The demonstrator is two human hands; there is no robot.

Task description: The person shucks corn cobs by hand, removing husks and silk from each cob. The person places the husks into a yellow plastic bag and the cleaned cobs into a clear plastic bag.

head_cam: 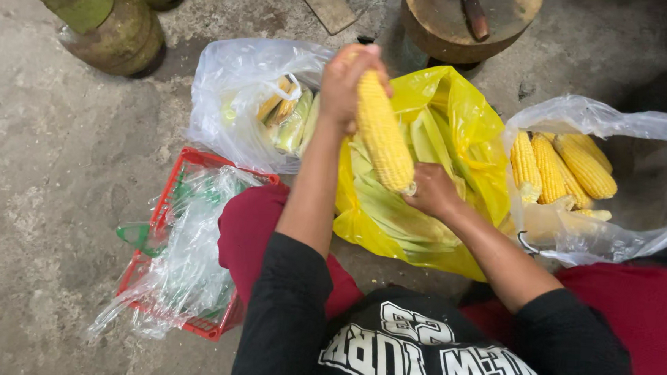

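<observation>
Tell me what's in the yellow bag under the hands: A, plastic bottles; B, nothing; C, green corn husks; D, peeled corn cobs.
C: the yellow bag holds pale green husks, while the peeled cobs lie in the clear bag to the right.

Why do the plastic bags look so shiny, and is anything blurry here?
Head view: light glares white off the clear bag and the yellow bag; the corn cob and both hands, left and right, look sharp; the upper right corner lies in shadow.

Yellow bag [459,118] centre; clear bags [233,76] left, [618,126] right.
</observation>
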